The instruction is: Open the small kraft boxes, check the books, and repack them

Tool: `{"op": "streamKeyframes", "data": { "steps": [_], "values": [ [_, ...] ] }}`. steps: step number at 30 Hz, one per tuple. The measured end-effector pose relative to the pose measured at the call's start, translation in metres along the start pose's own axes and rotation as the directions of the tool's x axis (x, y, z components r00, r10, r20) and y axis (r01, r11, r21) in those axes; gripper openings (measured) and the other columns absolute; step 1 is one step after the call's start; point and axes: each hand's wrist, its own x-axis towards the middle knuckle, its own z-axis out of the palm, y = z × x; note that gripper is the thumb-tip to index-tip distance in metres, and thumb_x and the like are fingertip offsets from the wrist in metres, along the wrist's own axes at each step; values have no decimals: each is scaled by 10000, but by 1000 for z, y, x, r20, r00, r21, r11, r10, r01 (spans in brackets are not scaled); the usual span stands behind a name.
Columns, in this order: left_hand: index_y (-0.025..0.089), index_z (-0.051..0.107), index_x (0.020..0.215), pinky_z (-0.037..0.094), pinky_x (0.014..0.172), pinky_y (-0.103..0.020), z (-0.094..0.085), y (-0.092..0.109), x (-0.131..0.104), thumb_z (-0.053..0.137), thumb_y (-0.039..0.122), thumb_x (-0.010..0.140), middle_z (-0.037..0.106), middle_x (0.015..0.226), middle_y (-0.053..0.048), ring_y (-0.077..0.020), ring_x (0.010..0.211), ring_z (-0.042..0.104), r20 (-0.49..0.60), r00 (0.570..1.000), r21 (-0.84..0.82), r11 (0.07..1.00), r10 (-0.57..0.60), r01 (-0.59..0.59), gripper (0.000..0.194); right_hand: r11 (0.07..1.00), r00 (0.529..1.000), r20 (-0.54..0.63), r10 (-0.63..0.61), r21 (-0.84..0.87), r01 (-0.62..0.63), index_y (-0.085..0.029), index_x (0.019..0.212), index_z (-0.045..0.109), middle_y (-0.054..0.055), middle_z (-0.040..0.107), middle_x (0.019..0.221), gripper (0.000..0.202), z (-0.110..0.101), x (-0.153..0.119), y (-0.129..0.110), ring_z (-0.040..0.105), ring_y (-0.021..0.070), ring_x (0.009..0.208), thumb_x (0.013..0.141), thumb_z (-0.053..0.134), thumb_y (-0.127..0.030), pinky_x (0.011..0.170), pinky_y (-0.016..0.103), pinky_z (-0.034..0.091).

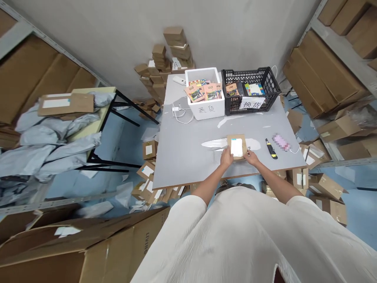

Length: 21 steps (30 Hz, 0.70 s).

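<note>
Here, both hands pinch the near corners of a small cardboard box (244, 146) with a white label, the left hand (226, 157) at its left edge and the right hand (251, 157) at its right. The box lies near the front edge of the grey bench (182, 157). To its right are a black-and-yellow cutter (271, 149) and, just beyond, a blurred pink item (281, 142). Behind, a white bin (207, 110) and a black crate (251, 108) stand side by side, both holding colourful packets.

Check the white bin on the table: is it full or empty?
Full, or close to it: colorful packs rise to the rim of the white bin, some poking above its front edge.
</note>
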Motion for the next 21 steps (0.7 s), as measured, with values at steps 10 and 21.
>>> {"op": "streamKeyframes", "data": {
  "steps": [10,21],
  "values": [
    [251,364,1763,443,1275,-505,5,-4,2,577,215,1010,580,1672,-137,-367,1549,527,102,989,12,994,107,-109,783,993,995,53,-80,90,75,-288,1636,488,87,717,1503,819,3,7,-3,680,344,1369,864,722,-433,1204,521,522],
    [221,362,1770,486,1212,-476,43,24,14,575,224,1020,565,1690,-147,-384,1471,602,120,992,13,999,49,-51,780,994,994,72,-83,83,77,-273,1660,456,86,693,1537,844,-39,25,14,665,344,1392,856,687,-382,1227,536,502]
  ]
}}
